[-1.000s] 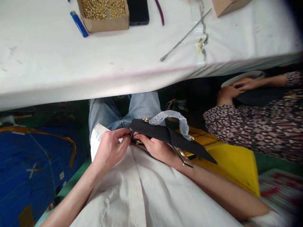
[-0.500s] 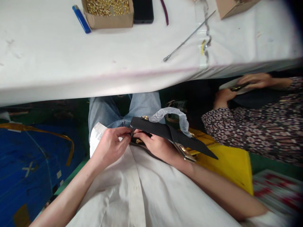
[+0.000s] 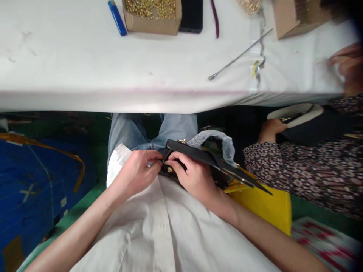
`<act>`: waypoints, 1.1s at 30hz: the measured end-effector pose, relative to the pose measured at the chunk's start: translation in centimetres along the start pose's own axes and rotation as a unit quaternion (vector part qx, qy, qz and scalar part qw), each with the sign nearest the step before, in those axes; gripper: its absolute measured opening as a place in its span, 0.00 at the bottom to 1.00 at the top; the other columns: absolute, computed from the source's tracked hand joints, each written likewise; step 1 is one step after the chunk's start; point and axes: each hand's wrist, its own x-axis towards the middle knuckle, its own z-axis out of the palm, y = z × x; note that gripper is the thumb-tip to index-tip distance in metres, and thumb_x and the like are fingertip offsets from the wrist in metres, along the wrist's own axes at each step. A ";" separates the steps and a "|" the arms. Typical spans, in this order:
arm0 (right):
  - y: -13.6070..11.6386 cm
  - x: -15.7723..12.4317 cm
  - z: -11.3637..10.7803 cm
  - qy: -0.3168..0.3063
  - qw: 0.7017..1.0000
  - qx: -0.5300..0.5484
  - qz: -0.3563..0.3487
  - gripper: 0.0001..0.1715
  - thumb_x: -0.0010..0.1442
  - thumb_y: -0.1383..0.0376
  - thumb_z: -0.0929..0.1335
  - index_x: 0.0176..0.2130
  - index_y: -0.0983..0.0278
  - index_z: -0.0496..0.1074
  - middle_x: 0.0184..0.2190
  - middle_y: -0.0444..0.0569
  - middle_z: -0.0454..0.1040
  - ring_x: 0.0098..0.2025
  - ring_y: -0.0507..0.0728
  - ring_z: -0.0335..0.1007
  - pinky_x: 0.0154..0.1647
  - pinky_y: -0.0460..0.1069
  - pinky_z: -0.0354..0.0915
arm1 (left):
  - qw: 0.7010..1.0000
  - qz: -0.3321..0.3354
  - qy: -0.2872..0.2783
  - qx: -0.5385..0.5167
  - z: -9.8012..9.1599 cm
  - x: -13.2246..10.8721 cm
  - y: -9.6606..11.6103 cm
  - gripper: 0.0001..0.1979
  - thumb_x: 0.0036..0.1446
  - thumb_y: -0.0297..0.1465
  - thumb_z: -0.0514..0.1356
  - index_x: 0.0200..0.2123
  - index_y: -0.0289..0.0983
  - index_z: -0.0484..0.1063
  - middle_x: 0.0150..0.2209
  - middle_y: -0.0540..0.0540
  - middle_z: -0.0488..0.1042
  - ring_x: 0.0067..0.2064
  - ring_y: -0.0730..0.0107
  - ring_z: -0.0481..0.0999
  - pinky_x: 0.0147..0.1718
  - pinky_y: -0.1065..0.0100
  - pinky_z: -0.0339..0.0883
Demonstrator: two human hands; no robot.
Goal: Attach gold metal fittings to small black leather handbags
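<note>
In the head view, we see the black bag (image 3: 204, 157) in front of the shirt (image 3: 141, 230), over the lap and the jeans (image 3: 180, 128). Its flap side tilts down to the right, and its handle (image 3: 228, 145), wrapped in clear plastic, arches above it. We cannot tell whether the bag touches the lap.

Our left hand (image 3: 141, 170) has thumb and forefinger pinched together on the bag's left end. Our right hand (image 3: 197, 175) reaches in beneath the flap side, its thumb and forefinger drawn together at the tips on the dark edge just beside the left fingertips; its other fingers are hidden. Near the right thumb we see a gold fitting (image 3: 169, 170).

On the white table (image 3: 85, 62) beyond us, a blue lighter (image 3: 117, 18) lies beside a cardboard box (image 3: 153, 25) of small gold pieces (image 3: 151, 8). Just right of the box we find a black flat object (image 3: 191, 18), then a dark red strip (image 3: 215, 19) and a slanting metal rod (image 3: 241, 54). To our right, one hand of a co-worker (image 3: 273, 127) touches a pale loop (image 3: 299, 116); the other, blurred, is at the table.
</note>
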 end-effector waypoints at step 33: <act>-0.6 0.3 0.5 -0.028 0.984 -0.124 -0.121 0.20 0.75 0.73 0.71 0.63 0.61 0.76 0.58 0.56 0.82 0.61 0.66 0.81 0.66 0.63 0.77 | 0.986 0.025 0.075 -0.149 2.3 -1.6 -1.8 0.15 0.63 0.24 0.62 0.49 0.39 0.85 0.44 0.48 0.86 0.46 0.61 0.84 0.44 0.67 0.79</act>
